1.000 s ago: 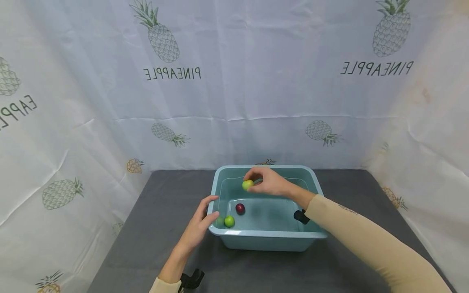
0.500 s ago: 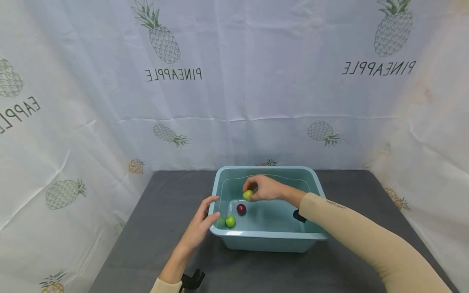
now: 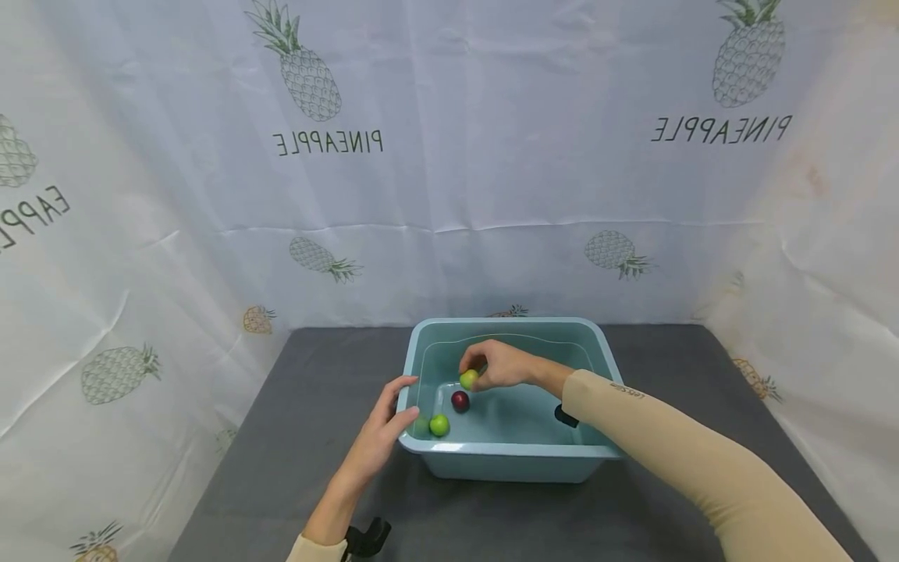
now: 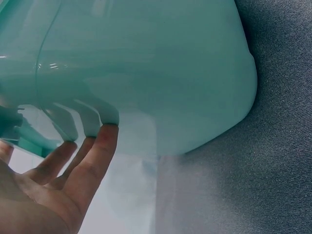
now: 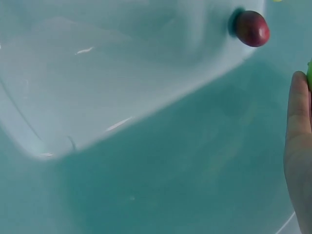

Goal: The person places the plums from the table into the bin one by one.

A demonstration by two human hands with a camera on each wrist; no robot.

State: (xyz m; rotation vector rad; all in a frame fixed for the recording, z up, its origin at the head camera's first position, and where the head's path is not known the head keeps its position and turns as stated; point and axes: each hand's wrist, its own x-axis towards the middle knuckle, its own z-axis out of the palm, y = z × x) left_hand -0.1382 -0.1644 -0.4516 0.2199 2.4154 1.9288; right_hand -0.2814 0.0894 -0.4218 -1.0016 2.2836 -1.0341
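A light blue-green plastic basin [image 3: 513,449] stands on the dark table. My left hand [image 3: 379,433] holds its left rim, with thumb and a finger over the edge; in the left wrist view several fingers [image 4: 92,165] press against the outer wall. Inside the basin, my right hand [image 3: 502,364] pinches a small round yellow-green fruit [image 3: 468,379] between thumb and fingers. Only a sliver of green fruit [image 5: 310,78] shows in the right wrist view. Just below it, a dark red round fruit [image 3: 460,401] lies on the basin floor, and a bright green fruit [image 3: 438,425] sits in the near left corner.
Dark grey cloth [image 3: 309,414] covers the table around the basin. A white curtain [image 3: 449,179] printed with pineapples hangs behind and along both sides. Black straps [image 3: 368,538] are worn at the wrists.
My right hand has lowered the yellow-green fruit deeper into the basin and slightly left, close to the red fruit. The left hand stays on the rim.
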